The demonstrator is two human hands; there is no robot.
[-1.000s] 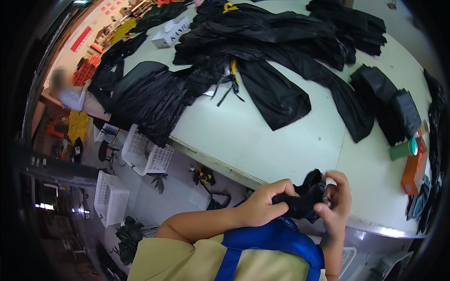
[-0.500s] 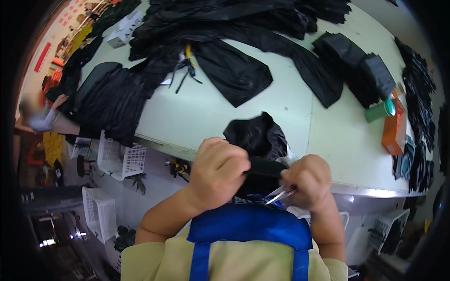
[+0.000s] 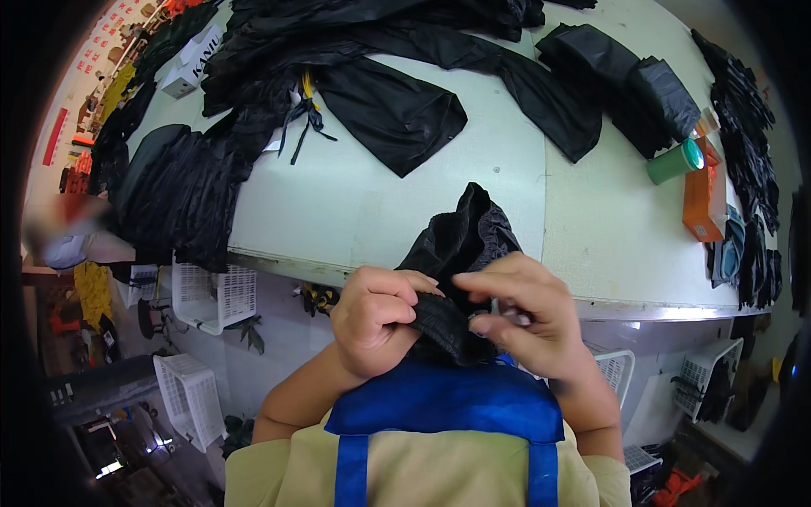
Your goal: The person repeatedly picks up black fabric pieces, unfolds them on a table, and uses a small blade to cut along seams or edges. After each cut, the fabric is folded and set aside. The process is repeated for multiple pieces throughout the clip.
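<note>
A view from above of a person in a blue apron (image 3: 439,406) working at the near edge of a pale table (image 3: 372,203). Far left, a heap of black fabric (image 3: 177,190) hangs over the table's left edge, with white baskets (image 3: 215,296) on the floor below it. More black clothes (image 3: 397,110) lie spread flat across the back of the table.

In the centre, close to the chest, the left hand (image 3: 376,325) is curled tight around a bunched black garment (image 3: 460,245), pinching its gathered edge. The garment's upper part rests on the table edge; its lower part is crumpled between both hands. The right hand (image 3: 528,317) is closed on the same edge, fingers pinched, with something small and pale between them that is too small to identify.

Right of the hands stand a green cup (image 3: 676,160) and an orange box (image 3: 701,198); further dark pieces (image 3: 743,110) are stacked along the right edge.

This garment looks mid-handling, with many pieces laid out around it.
</note>
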